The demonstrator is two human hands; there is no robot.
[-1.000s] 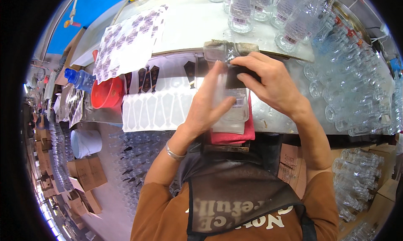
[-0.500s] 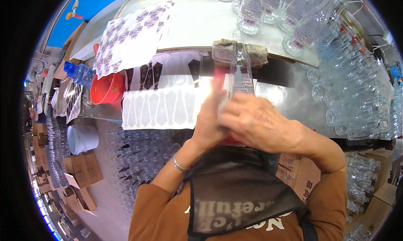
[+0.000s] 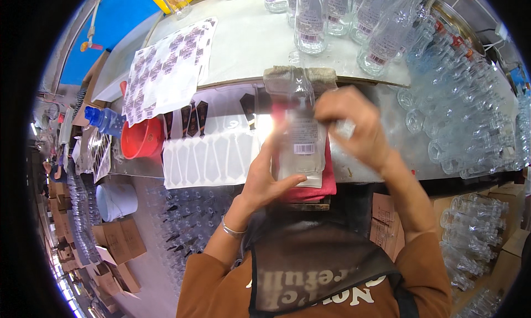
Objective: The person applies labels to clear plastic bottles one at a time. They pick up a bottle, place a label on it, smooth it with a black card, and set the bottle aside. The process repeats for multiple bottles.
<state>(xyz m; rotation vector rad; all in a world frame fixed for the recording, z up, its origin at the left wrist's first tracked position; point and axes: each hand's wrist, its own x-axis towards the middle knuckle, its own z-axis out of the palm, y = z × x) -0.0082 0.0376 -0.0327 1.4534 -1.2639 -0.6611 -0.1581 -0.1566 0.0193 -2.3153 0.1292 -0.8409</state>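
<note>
A clear glass bottle (image 3: 303, 152) lies on its side before me, neck away from me, with a printed label (image 3: 304, 134) facing up. Its neck rests on a rolled beige cloth (image 3: 324, 75), and a red cloth (image 3: 329, 181) is under it. My left hand (image 3: 264, 177) steadies the bottle: the fingers run along its left side, partly lost in glare, and the thumb reaches across by its base. Just right of the bottle, my right hand (image 3: 359, 127) is raised and closed, blurred by motion. A whitish patch shows beneath its fingers; I cannot make out what they hold.
Label sheets (image 3: 166, 69) and a sheet with dark tie-shaped stickers (image 3: 210, 157) lie to the left, near a red basin (image 3: 142, 135). Labelled bottles (image 3: 311, 22) stand at the back. Many bottles (image 3: 464, 124) lie stacked right. A white bucket (image 3: 117, 200) stands on the floor.
My right hand has lifted off the bottle and moved right and away from me, uncovering the label and base. The left hand stays at the bottle's left side. The whole view has shifted slightly.
</note>
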